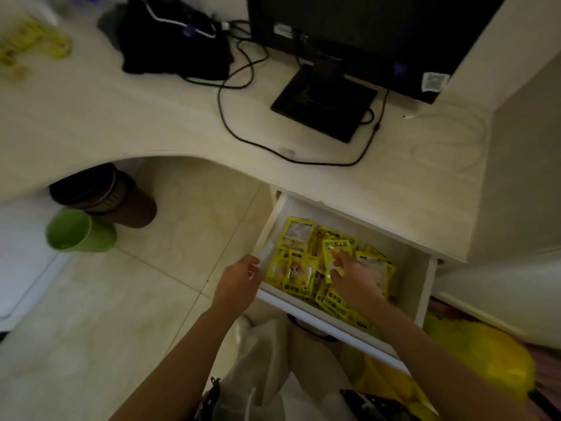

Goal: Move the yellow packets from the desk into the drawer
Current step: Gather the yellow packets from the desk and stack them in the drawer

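Observation:
A white drawer (303,311) stands pulled out under the desk (121,117), with several yellow packets (299,268) piled inside. My right hand (353,273) reaches into the drawer and pinches one yellow packet (335,249) above the pile. My left hand (239,276) grips the drawer's left front corner. More yellow packets (28,44) lie blurred on the desk's far left.
A black monitor (364,34) on its stand (323,103), black cables (243,123) and a black bag (173,41) sit on the desk. A brown bin (121,199) and a green bucket (79,232) stand on the floor. White and yellow bags (470,350) lie below the drawer.

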Available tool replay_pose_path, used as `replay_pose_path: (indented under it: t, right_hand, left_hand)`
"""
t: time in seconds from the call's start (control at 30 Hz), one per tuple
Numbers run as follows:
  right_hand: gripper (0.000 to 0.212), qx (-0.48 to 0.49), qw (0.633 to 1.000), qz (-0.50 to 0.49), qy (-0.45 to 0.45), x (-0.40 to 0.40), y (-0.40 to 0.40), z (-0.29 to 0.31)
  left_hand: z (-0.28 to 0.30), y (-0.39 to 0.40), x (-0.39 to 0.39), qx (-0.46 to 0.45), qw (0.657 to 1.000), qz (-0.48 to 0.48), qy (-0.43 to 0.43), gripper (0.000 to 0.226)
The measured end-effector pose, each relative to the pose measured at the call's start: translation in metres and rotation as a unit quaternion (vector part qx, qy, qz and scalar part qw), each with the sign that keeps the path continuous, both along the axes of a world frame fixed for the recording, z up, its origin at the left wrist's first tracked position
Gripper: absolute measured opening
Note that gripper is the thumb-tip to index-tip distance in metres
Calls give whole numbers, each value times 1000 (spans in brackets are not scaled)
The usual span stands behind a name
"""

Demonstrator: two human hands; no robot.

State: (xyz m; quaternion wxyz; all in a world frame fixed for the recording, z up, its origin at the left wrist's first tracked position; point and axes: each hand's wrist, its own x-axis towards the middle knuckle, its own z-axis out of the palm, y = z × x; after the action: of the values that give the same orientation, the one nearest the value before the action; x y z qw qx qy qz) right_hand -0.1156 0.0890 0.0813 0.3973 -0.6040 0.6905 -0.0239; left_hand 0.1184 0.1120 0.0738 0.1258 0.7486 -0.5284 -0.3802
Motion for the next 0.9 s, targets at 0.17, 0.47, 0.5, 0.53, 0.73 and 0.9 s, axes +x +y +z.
replay_pose_path:
  t: [0.17, 0.47, 0.5, 0.53, 0.73, 0.9]
  right_hand:
    - [30, -24, 993, 113, 13, 62, -4, 5]
    - [33, -47, 962, 266, 35, 203, 0, 8]
    - [32, -51, 958, 279, 44, 219, 0, 8]
    - [31, -58, 953, 292, 51, 236, -1, 9]
    - [36, -101, 928, 354, 65, 335, -9, 18]
    - [36, -142, 914, 375, 56, 405, -31, 32]
  left_hand:
    - [10, 31, 38, -43, 998, 32, -34, 25]
    - [9, 78, 151, -44, 989, 84, -115, 26]
    - [8, 82, 167, -45, 988, 87, -123, 26]
    - [9, 86, 183, -45, 986, 93, -129, 26]
    - [14, 95, 282, -43, 976, 128, -171, 27]
    - [24, 76, 353, -39, 968, 162, -186, 28]
